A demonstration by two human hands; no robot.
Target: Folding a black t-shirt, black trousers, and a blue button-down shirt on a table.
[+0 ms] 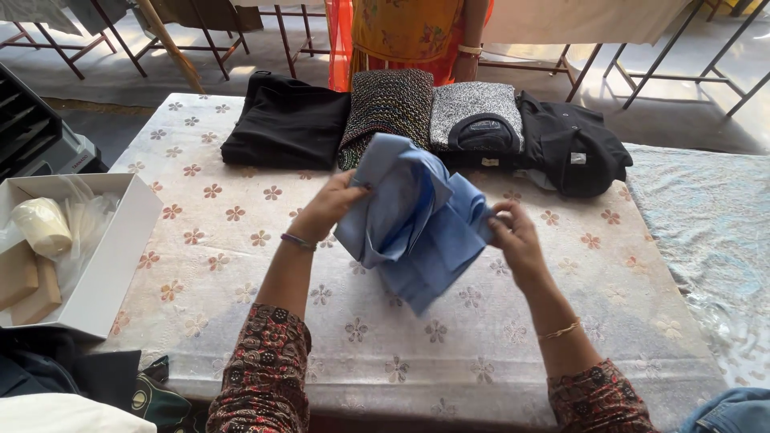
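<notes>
Blue cloth (413,224) hangs above the table (241,240), pinched between both hands: left hand (329,207) clamped at its nine o'clock edge, right hand (513,236) at three o'clock, long axis running twelve to six, folded garments (425,120) beyond.

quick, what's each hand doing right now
Left hand: closed on the blue cloth, gripping its left edge.
Right hand: closed on the same cloth, pinching its right edge.

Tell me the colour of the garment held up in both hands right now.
Light blue, plain with no pattern; the garment shows best in the head view, held between the left hand and right hand.
</notes>
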